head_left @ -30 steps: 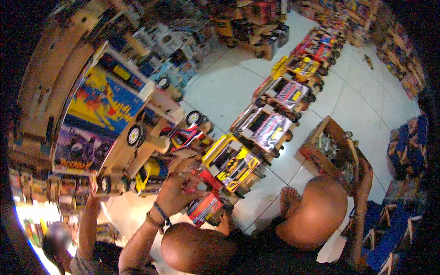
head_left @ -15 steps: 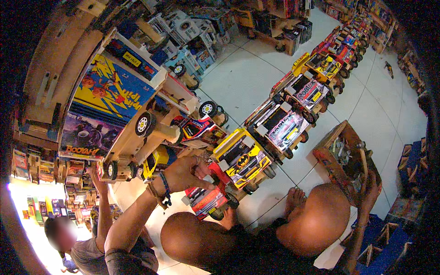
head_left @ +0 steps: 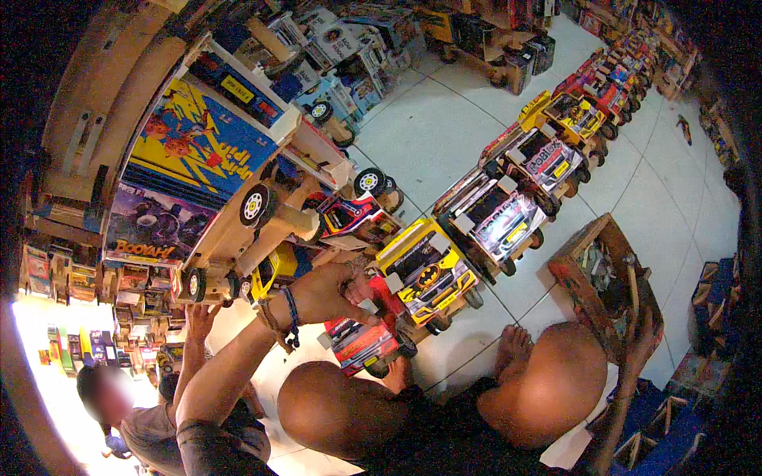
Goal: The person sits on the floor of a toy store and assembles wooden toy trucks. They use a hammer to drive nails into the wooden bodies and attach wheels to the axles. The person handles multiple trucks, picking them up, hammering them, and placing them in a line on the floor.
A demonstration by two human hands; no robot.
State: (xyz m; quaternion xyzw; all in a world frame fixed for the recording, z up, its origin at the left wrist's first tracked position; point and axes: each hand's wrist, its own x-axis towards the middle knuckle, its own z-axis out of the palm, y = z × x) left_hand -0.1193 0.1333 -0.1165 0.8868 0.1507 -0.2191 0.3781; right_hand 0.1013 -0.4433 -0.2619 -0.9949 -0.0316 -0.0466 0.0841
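At six o'clock sits a red toy truck; the left hand bends its fingers over it, any pinch unclear. At four, the right hand curls against a wooden box, finger grip impossible to tell.

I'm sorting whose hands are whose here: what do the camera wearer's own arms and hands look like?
The left hand and right hand are ungloved, the forearms bare. Around the left wrist sit a dark bluish, beaded-looking bracelet and a tan, cord-like band. A dark sleeve shows higher up that arm. I can make out no band on the right wrist.
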